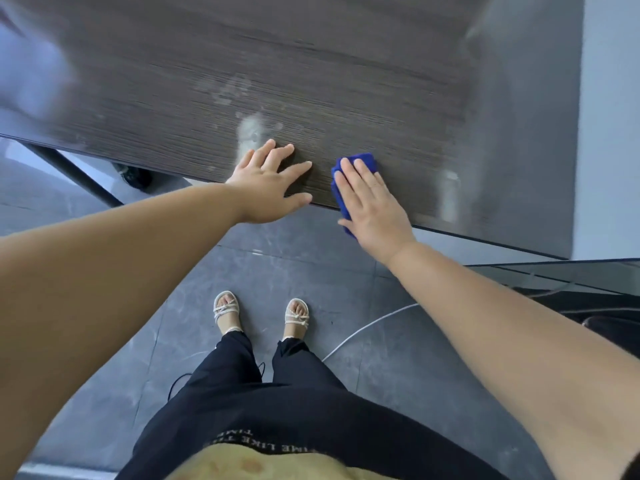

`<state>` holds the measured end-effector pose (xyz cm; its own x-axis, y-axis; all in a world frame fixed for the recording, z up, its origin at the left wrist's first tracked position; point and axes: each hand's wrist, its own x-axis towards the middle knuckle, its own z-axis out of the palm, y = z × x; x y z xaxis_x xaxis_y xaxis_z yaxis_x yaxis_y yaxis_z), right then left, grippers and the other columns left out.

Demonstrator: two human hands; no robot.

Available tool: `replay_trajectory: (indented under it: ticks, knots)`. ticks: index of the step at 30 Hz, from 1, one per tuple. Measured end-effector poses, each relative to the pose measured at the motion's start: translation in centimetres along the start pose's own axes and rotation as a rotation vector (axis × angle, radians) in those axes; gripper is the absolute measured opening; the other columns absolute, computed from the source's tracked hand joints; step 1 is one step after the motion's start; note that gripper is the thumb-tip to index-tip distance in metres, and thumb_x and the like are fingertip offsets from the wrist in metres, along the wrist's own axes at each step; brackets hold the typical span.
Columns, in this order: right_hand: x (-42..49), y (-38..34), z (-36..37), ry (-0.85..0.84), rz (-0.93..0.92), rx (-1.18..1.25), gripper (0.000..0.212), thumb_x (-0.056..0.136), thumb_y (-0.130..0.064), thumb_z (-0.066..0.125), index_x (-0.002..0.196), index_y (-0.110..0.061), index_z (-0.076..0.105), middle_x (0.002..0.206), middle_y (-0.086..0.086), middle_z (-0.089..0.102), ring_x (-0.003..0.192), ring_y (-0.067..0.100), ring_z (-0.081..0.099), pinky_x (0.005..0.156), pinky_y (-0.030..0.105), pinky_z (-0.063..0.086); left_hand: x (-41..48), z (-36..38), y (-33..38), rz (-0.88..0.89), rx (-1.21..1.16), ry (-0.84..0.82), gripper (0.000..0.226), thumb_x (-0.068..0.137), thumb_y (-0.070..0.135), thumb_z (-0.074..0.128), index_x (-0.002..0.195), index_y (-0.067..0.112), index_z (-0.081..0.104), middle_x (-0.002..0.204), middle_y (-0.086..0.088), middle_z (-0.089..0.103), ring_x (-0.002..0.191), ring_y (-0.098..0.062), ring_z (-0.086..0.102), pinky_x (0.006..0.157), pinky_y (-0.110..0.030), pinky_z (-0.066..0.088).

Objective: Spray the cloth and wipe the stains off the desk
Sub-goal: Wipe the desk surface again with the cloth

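Observation:
A folded blue cloth (363, 162) lies on the dark wood-grain desk (311, 71) at its near edge. My right hand (372, 202) presses flat on the cloth with straight fingers and covers most of it. My left hand (272, 183) rests flat on the desk just left of the cloth, fingers spread. A whitish stain (250, 133) sits on the desk right beyond my left fingertips. Fainter smears (232, 90) lie farther back. Another pale streak (450, 195) marks the desk to the right of the cloth. No spray bottle is in view.
A light wall (609, 116) stands at the desk's right end. A black desk leg (76, 174) slants under the left side. Grey floor tiles (294, 258) lie below, with a white cable (367, 327) beside my feet. A dark object (588, 313) sits at the right.

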<state>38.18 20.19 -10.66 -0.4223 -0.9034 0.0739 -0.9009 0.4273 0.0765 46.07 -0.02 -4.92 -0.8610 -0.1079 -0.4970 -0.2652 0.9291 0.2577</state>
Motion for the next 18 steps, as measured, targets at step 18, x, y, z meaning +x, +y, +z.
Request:
replay_trajectory:
  ticks: [18]
  knots:
    - [6.1, -5.6, 0.5, 0.020, -0.040, 0.027, 0.089, 0.067, -0.035, 0.082, 0.138, 0.002, 0.041, 0.144, 0.018, 0.043, 0.132, 0.036, 0.042, 0.105, 0.048, 0.036, -3.0, -2.3, -12.2, -0.211, -0.152, 0.154, 0.058, 0.088, 0.028, 0.053, 0.142, 0.034, 0.034, 0.151, 0.002, 0.024, 0.139, -0.027, 0.012, 0.114, -0.044, 0.019]
